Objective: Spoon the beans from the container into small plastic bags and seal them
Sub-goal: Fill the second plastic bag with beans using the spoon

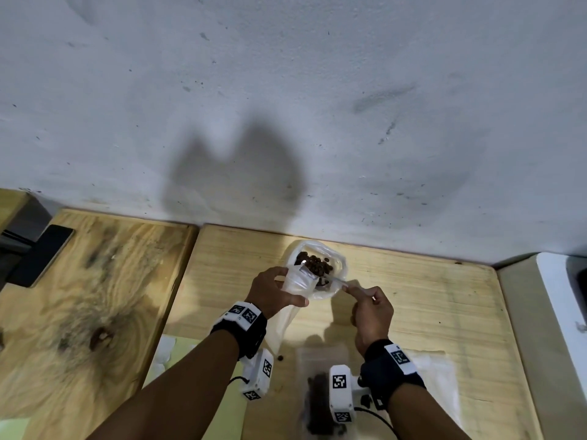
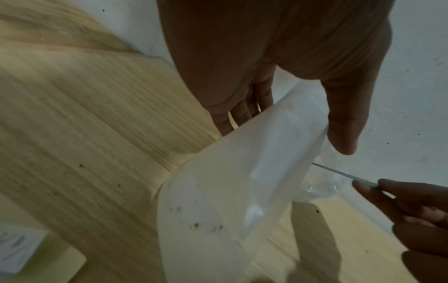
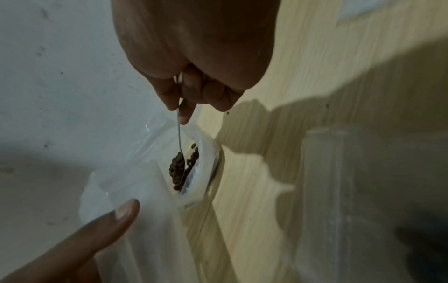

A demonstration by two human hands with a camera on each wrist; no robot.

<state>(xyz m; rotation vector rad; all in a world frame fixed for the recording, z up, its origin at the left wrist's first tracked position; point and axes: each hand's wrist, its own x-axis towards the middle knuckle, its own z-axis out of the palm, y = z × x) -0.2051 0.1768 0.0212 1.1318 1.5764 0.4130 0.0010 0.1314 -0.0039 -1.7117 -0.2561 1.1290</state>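
A clear container (image 1: 338, 262) of dark beans (image 1: 316, 265) stands on the wooden table (image 1: 428, 300) near the wall. My left hand (image 1: 286, 287) pinches the mouth of a small clear plastic bag (image 1: 297, 281), thumb in front and fingers behind; the bag hangs beside the container. My right hand (image 1: 352, 290) pinches the handle of a metal spoon (image 1: 338, 281). In the right wrist view the spoon (image 3: 179, 134) carries beans (image 3: 177, 168) in its bowl, inside the container (image 3: 208, 162). The bag (image 2: 230, 191) looks empty in the left wrist view.
A clear bag holding beans (image 1: 319, 395) lies flat at the table's near edge, between my wrists. A loose bean (image 1: 280, 358) sits beside it. A black phone (image 1: 41, 252) lies on the left board. A white appliance (image 1: 559, 296) borders the right.
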